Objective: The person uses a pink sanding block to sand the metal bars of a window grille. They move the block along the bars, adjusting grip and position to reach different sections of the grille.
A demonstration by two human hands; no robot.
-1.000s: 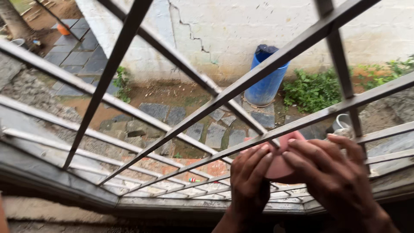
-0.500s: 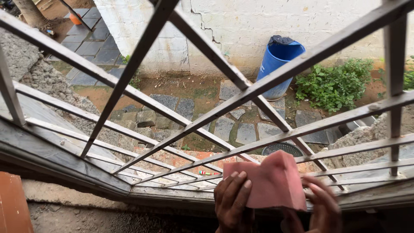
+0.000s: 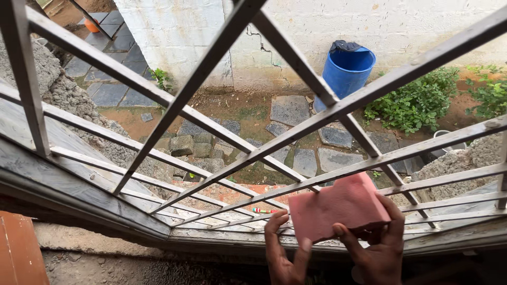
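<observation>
Pink cloth (image 3: pixel 338 207); grey metal grille (image 3: pixel 211 126); blue barrel (image 3: pixel 346 71); green bush (image 3: pixel 417 103); whitewashed wall (image 3: pixel 317 26).

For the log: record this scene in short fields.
setting: window with grey metal bars, looking down on a yard
left hand: grips the left end of a pink sponge
right hand: grips the sponge's right side and lower edge
sponge position: held flat just inside the bars
outside: blue barrel, paving stones, green plants
</observation>
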